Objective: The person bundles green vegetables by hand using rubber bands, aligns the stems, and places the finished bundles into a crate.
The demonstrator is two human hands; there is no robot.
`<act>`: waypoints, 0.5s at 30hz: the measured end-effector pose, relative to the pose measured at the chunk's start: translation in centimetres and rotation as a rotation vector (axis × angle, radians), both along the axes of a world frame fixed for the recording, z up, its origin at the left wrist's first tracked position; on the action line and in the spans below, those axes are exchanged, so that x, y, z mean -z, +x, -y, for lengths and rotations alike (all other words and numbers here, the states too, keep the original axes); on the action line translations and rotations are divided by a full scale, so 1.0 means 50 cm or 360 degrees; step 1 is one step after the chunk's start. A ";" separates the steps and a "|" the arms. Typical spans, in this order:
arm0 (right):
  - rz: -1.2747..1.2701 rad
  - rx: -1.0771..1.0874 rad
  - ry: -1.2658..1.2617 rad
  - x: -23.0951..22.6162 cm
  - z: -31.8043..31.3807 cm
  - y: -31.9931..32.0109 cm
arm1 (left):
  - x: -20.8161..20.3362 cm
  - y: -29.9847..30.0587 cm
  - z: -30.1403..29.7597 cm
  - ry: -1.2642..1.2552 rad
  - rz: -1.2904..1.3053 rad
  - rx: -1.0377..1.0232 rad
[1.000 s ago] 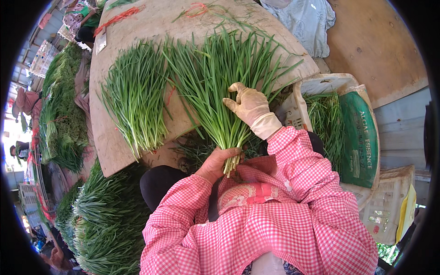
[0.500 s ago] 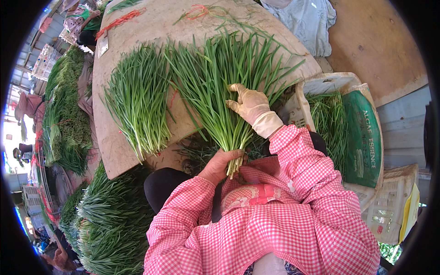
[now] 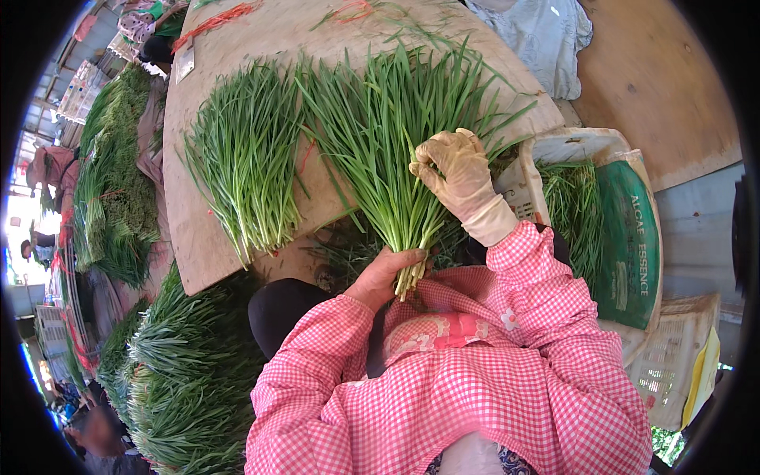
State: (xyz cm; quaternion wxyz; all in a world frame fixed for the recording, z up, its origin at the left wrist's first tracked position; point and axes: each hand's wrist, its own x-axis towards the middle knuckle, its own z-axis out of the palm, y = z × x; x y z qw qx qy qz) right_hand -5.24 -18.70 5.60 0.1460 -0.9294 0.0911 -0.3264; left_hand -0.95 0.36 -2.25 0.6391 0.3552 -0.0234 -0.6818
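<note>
L hand [image 3: 385, 273] clamped round the stem ends of a leafy green bunch [image 3: 392, 150] fanned out ahead, gloved R hand [image 3: 463, 180] curled at its right side, grip unclear — looks partway: stems gathered, no tie visible, w/ 2nd bunch [image 3: 252, 154] lying loose ahead-left of both.

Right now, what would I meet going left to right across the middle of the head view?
Heaped greens → flat-laid bunch on the board → bunch of stalks in the left hand → gloved right hand → crated greens → green panel.
</note>
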 end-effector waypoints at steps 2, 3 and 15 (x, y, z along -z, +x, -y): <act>0.0223 -0.0309 0.0311 -0.004 -0.016 0.001 | 0.010 0.002 -0.002 -0.0032 -0.0021 0.0023; 0.0335 -0.0456 0.0462 -0.008 -0.021 0.002 | 0.012 0.002 0.001 -0.0052 -0.0032 0.0042; 0.0123 -0.0485 0.2397 0.070 -0.031 0.004 | 0.017 0.001 0.004 -0.0030 0.0001 0.0025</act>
